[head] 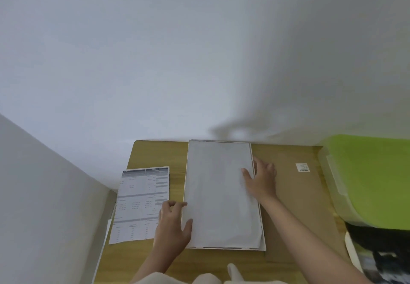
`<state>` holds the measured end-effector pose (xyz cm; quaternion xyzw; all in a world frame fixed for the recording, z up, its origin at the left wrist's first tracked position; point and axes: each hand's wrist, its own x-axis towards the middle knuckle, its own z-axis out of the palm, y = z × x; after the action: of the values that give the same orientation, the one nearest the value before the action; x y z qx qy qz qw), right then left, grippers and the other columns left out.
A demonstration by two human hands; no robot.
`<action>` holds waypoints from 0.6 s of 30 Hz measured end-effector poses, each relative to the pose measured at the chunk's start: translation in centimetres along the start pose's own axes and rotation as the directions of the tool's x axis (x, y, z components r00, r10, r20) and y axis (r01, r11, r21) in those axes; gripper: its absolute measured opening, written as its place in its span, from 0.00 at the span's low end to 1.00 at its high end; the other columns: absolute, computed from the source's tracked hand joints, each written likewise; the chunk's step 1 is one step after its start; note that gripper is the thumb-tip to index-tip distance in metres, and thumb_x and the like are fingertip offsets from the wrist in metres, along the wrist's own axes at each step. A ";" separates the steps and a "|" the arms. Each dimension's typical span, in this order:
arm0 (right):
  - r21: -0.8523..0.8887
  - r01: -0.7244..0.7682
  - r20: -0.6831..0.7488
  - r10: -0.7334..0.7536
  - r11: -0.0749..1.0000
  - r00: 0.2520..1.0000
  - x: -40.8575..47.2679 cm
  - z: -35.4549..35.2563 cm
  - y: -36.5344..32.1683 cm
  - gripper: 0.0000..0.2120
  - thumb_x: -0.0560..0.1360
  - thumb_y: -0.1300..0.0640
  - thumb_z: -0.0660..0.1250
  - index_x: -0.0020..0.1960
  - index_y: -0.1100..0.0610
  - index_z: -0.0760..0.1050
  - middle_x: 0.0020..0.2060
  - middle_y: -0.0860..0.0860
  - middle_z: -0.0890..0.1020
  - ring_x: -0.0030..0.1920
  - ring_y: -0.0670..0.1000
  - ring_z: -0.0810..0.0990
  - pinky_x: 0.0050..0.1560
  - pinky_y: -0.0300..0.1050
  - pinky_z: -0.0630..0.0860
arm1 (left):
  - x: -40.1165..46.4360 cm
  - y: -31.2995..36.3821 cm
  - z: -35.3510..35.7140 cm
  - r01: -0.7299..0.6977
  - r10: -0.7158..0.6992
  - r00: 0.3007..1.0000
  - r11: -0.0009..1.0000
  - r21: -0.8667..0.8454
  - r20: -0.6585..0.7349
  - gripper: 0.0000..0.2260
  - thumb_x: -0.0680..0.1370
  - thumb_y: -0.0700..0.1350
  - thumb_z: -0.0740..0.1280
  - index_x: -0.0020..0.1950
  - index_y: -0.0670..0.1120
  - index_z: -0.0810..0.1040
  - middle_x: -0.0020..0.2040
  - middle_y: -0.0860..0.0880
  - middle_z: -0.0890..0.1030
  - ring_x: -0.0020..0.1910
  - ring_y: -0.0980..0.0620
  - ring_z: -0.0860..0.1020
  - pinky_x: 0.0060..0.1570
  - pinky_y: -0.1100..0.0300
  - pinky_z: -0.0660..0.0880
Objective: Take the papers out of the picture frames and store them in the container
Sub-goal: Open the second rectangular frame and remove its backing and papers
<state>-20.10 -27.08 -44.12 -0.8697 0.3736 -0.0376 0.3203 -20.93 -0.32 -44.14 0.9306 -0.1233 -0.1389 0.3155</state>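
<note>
A white picture frame lies flat in the middle of the wooden table, and a white sheet of paper covers its whole inside. My left hand grips the frame's left edge near the lower corner, thumb on the paper. My right hand lies on the frame's right edge, fingers spread, thumb pressing on the paper. A printed paper with grey tables lies flat on the table left of the frame. A clear plastic container with a green inside stands at the right.
A brown cardboard sheet with a small barcode label lies right of the frame, under my right forearm. The wooden table meets a white wall at the back. A pale panel runs along the left. A dark object sits at lower right.
</note>
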 end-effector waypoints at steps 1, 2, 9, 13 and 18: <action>0.024 -0.002 -0.014 0.003 1.000 1.000 -0.6 -0.5 0.4 0.27 0.74 0.48 0.67 0.69 0.56 0.67 0.61 0.59 0.67 0.65 0.61 0.64 0.63 0.52 0.65 | 0.0 0.4 0.0 -0.012 0.012 1.000 1.000 0.002 -0.019 0.20 0.73 0.48 0.69 0.64 0.50 0.71 0.60 0.50 0.67 0.59 0.52 0.70 0.50 0.64 0.73; 0.047 -0.004 -0.027 0.006 0.999 1.000 -1.2 -1.0 1.0 0.26 0.74 0.49 0.67 0.69 0.56 0.67 0.62 0.59 0.67 0.65 0.60 0.63 0.64 0.53 0.65 | -0.1 0.8 0.1 -0.026 0.026 0.999 1.000 0.007 -0.031 0.20 0.73 0.48 0.69 0.64 0.50 0.71 0.60 0.50 0.67 0.59 0.51 0.70 0.49 0.65 0.73; 0.041 -0.041 -0.063 0.043 0.998 0.997 -7.7 -5.2 7.3 0.25 0.75 0.51 0.66 0.69 0.57 0.66 0.62 0.57 0.68 0.65 0.57 0.65 0.63 0.52 0.67 | -3.6 5.5 3.0 -0.099 0.099 0.995 0.989 -0.113 -0.013 0.16 0.74 0.47 0.68 0.61 0.49 0.73 0.55 0.53 0.69 0.53 0.53 0.74 0.52 0.63 0.73; -0.012 -0.100 -0.082 0.098 0.995 0.992 -10.1 -7.8 12.3 0.26 0.74 0.51 0.66 0.69 0.57 0.66 0.62 0.57 0.69 0.64 0.57 0.66 0.62 0.54 0.70 | -6.3 8.9 6.5 -0.093 0.103 0.993 0.984 -0.153 0.059 0.11 0.74 0.47 0.68 0.56 0.49 0.75 0.50 0.54 0.73 0.45 0.60 0.75 0.41 0.74 0.69; -0.178 -0.176 -0.051 0.169 0.968 0.984 -11.1 -10.5 17.7 0.30 0.73 0.47 0.66 0.71 0.57 0.63 0.64 0.59 0.67 0.65 0.59 0.65 0.62 0.55 0.69 | -9.4 11.4 10.9 0.055 -0.042 0.993 0.993 -0.108 0.115 0.11 0.73 0.46 0.67 0.54 0.46 0.77 0.48 0.52 0.75 0.44 0.57 0.75 0.43 0.67 0.71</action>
<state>-42.32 -34.29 -44.26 -0.8587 0.4554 0.0090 0.2349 -34.95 -12.21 -43.67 0.9051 -0.1103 -0.2052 0.3557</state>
